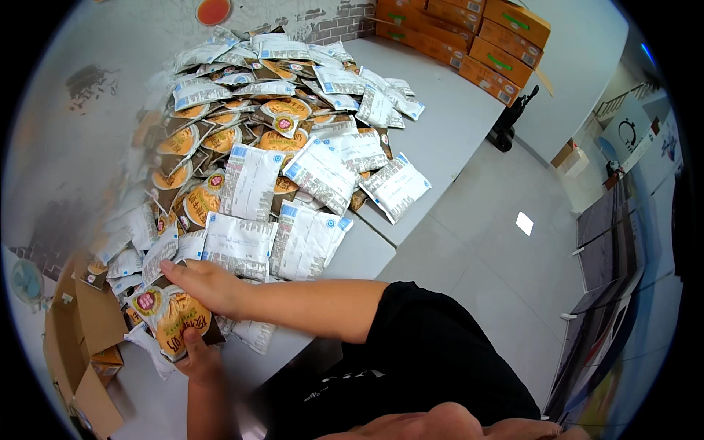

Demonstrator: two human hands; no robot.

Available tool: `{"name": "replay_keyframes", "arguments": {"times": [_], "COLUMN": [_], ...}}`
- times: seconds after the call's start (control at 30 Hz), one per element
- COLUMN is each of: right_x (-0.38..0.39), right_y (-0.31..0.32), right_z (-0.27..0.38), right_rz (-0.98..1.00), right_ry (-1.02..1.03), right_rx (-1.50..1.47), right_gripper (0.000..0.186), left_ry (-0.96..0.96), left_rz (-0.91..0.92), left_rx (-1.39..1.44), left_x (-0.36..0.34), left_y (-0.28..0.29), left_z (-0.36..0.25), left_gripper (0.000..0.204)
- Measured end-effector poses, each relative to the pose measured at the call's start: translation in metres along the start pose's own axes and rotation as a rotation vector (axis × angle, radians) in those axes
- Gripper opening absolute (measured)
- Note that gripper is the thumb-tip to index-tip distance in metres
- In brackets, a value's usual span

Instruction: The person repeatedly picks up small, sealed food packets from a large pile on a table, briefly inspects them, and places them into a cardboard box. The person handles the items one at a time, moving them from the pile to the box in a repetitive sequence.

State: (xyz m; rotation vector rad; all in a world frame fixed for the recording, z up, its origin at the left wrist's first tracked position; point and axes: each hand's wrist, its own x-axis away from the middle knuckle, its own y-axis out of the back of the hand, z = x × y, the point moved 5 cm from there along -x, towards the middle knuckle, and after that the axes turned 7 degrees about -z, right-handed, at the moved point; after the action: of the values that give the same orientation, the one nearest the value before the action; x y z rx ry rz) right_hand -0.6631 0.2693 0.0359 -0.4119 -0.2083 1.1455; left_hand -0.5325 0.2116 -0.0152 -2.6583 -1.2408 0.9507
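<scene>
Between the two hands one brown-and-orange packet [180,315] is held: its upper side is clasped by the right hand [209,286], its lower edge by the left hand [202,363]. From this packet, an opened cardboard box [62,323] is placed near, at nine o'clock. At one o'clock a heap of packets [286,139] is spread, nearly to the edge of the table [444,121]. Farther, toward two o'clock, open tabletop is left before the stacked orange boxes [502,53].

I see a black top [455,359] on the wearer, its short sleeve [400,312] loose-hemmed, with small white lettering [352,377] across the dark fabric. The right hand [211,286] and left hand [202,361] are bare.
</scene>
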Motion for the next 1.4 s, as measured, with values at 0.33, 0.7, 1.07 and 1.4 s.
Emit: {"name": "replay_keyframes", "arguments": {"times": [0.33,0.7,1.07,1.4], "right_x": [-0.005,-0.014,0.032,0.011], "right_y": [-0.006,0.005,-0.014,0.003], "right_z": [-0.005,-0.006,0.037,0.017], "right_rz": [0.041,-0.141,-0.045,-0.143], "right_ry": [0.264,0.294,1.016,0.598], "right_rx": [0.177,-0.117,0.685,0.523], "right_gripper": [0.052,0.034,0.025,0.031], "left_ry": [-0.118,0.063,-0.015,0.023], "left_rz": [0.008,-0.038,-0.233,-0.116], "left_rx": [-0.035,-0.297,-0.493,-0.525], "left_x": [0.005,-0.003,-0.027,-0.039], "left_y": [0.019,0.009,0.012,-0.019], "left_z": [0.021,0.003,-0.024,-0.049], "left_gripper": [0.077,0.06,0.054,0.038]}}
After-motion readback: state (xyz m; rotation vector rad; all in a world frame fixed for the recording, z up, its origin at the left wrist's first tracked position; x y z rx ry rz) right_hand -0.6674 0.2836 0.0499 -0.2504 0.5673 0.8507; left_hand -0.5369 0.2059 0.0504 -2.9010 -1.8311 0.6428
